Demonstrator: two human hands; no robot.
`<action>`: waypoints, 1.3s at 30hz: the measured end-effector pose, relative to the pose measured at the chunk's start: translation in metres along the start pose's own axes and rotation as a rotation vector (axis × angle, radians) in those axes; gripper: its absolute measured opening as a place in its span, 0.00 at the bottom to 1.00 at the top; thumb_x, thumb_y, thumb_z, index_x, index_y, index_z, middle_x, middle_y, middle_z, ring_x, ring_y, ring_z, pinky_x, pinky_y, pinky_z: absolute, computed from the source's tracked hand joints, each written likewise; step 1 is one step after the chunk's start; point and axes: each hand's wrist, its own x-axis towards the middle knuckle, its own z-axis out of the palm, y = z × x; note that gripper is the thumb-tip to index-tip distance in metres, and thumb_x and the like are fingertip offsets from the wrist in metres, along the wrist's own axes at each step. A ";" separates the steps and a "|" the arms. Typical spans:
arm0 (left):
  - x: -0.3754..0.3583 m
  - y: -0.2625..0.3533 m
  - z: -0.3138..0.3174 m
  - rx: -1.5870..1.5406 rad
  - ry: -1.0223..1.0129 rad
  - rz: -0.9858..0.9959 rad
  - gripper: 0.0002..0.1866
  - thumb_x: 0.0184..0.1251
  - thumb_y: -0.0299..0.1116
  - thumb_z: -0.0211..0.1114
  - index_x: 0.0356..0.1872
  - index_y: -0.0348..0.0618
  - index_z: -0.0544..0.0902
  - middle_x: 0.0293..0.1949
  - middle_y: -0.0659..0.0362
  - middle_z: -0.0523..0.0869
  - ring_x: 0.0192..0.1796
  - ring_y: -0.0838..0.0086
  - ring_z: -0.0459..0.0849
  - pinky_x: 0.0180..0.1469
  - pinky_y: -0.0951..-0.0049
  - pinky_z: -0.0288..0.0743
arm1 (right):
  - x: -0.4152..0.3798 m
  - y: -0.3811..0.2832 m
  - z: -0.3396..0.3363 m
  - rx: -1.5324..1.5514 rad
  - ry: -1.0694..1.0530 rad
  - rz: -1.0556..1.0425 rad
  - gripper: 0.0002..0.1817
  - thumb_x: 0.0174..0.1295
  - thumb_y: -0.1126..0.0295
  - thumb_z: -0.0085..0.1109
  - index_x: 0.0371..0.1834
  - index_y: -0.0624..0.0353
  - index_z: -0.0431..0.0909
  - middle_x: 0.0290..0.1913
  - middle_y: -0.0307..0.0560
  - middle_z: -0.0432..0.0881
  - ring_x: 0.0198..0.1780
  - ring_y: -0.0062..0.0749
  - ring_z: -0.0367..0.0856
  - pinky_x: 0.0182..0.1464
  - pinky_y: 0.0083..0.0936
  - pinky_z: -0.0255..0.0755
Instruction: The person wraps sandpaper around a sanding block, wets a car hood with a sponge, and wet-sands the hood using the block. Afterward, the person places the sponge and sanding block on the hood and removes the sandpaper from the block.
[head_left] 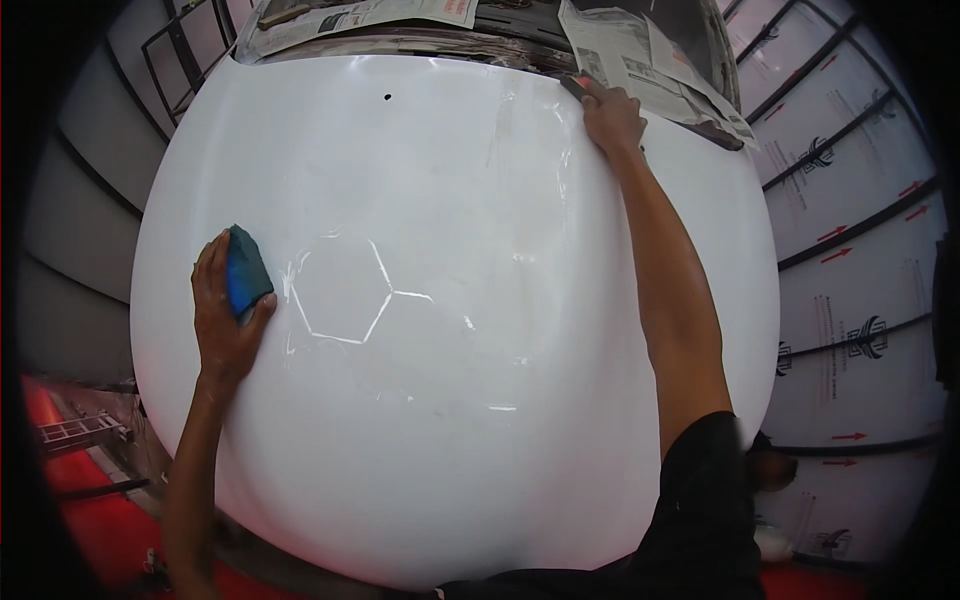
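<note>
Panelled booth walls (860,260) surround a glossy white car bonnet (450,400), its windscreen masked with newspaper (640,60). Left hand (225,310) closes around a blue sanding block (246,270), thumb on its right edge and fingers along its left, pressing it flat against the bonnet's left side. The block is judged light, slightly yielding and best gripped by its long sides. Right hand (612,115) rests at the bonnet's far edge, apparently on a small dark object that cannot be identified.
</note>
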 end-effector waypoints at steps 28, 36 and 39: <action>0.000 -0.005 -0.002 0.029 -0.034 -0.024 0.56 0.64 0.41 0.84 0.91 0.49 0.62 0.86 0.47 0.69 0.89 0.45 0.63 0.90 0.42 0.62 | -0.094 -0.067 -0.010 0.169 0.002 -0.396 0.24 0.80 0.55 0.62 0.76 0.37 0.87 0.69 0.46 0.86 0.71 0.50 0.79 0.73 0.56 0.70; -0.004 -0.005 -0.004 0.001 -0.008 -0.010 0.55 0.65 0.44 0.84 0.91 0.48 0.63 0.84 0.48 0.72 0.87 0.46 0.67 0.88 0.45 0.66 | -0.007 -0.105 0.040 -0.004 0.064 -0.209 0.24 0.83 0.53 0.58 0.80 0.28 0.82 0.74 0.46 0.84 0.77 0.55 0.76 0.77 0.64 0.70; -0.005 -0.004 -0.006 0.031 -0.006 -0.017 0.54 0.67 0.46 0.83 0.91 0.49 0.62 0.83 0.47 0.72 0.87 0.45 0.67 0.87 0.45 0.68 | -0.063 -0.093 0.012 0.029 0.012 -0.234 0.25 0.83 0.54 0.59 0.80 0.30 0.83 0.76 0.49 0.83 0.76 0.56 0.77 0.76 0.58 0.73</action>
